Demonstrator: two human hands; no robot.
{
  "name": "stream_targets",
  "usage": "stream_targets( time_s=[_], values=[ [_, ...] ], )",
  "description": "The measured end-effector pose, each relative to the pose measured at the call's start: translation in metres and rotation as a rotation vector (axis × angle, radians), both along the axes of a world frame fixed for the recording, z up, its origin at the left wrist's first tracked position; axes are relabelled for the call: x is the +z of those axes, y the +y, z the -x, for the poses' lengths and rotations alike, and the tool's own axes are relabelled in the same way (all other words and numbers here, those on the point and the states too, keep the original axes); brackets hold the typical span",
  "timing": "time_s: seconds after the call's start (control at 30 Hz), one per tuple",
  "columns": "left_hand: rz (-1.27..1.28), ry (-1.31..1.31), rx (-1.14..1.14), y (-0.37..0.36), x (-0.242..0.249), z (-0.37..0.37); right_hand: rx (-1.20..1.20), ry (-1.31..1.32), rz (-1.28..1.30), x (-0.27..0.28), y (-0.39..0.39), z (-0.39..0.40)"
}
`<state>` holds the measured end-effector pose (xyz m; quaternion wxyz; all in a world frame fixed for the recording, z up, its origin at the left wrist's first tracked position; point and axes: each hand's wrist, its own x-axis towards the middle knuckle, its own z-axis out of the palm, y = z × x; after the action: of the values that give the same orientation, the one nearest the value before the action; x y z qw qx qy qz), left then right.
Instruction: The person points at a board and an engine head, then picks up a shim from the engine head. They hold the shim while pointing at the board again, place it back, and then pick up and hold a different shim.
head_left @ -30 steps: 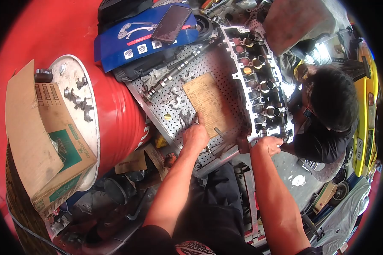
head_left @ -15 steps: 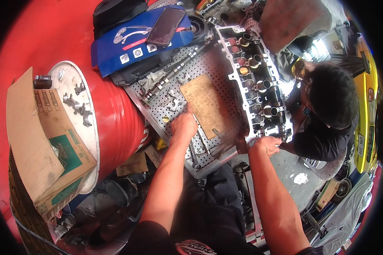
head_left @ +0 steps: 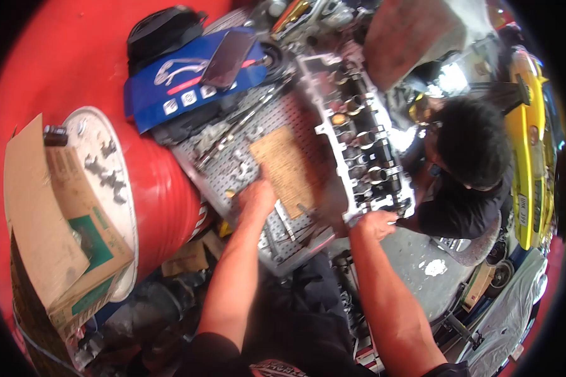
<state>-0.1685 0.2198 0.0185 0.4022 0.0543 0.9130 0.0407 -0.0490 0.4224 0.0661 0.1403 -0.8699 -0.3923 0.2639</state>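
My right hand (head_left: 376,225) is at the near end of a long cylinder head (head_left: 341,164), its fingers curled around that end. The head's round bores and metal frame face up. My left hand (head_left: 256,200) is closed at the left edge of a worn tan board (head_left: 283,164) on a perforated metal tray (head_left: 217,177). Whatever its fingers hold is hidden. Beside it on the tray lie a silver bar-like tool (head_left: 284,221), small metal parts (head_left: 238,171) and a camshaft (head_left: 223,139).
A blue box (head_left: 188,81) with a phone (head_left: 228,60) on top sits behind the tray. Left are a red drum (head_left: 163,195) with metal parts on its lid and an open cardboard box (head_left: 47,220). A co-worker (head_left: 471,151) crouches right, close to the cylinder head.
The whole view has shifted, so most things appear further left and the picture is blurrier. Both hands stay at about the same places on the cylinder head and beside the board.
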Motion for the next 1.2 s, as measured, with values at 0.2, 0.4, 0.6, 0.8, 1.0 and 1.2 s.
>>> stream_targets(
  time_s=[0.2,0.4,0.6,0.8,1.0,1.2],
  values=[
    [0.028,-0.045,-0.05,0.005,0.019,0.002,0.001,0.044,-0.043,-0.005,0.001,-0.006],
    [0.01,-0.038,-0.045,0.001,0.01,0.001,0.011,-0.004,-0.075,-0.013,0.002,-0.007],
    [-0.003,-0.03,-0.044,0.002,0.01,0.0,-0.006,0.008,-0.067,-0.019,0.004,-0.008],
    [0.071,-0.111,0.01,0.003,0.014,0.0,-0.03,0.049,0.017,-0.001,0.003,-0.003],
    [0.026,-0.097,-0.031,0.004,0.018,0.001,-0.012,0.024,0.007,0.001,0.001,-0.003],
    [0.007,-0.08,0.019,0.003,0.014,0.0,0.036,0.025,0.039,0.008,-0.001,0.0]
  ],
)
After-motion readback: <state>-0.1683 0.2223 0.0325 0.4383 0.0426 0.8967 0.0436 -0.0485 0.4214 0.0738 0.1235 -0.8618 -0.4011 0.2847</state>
